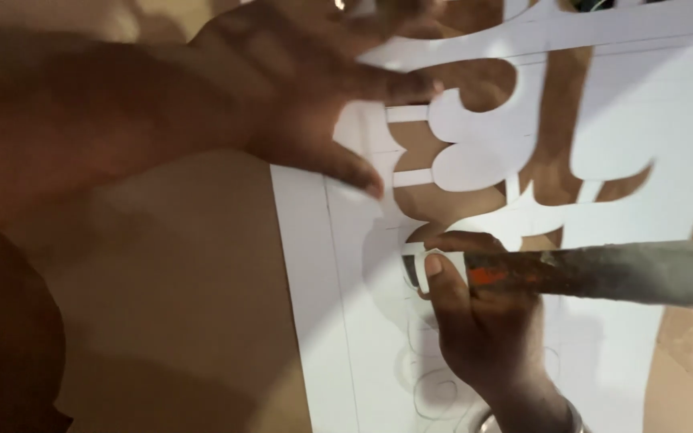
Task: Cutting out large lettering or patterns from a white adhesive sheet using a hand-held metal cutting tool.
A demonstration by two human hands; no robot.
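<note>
Left hand (298, 88) flat on white stencil sheet (643, 104); right hand (483, 321) gripping knife (603, 273)

two hands are in view: left hand (314, 88) at 11 o'clock, right hand (483, 329) at 5 o'clock. one white cut-out sheet (651, 112). one wrapped tool handle (619, 273). one brown cardboard surface (194, 305).

A dim brown cardboard surface (202, 321) lies under warm light.
</note>
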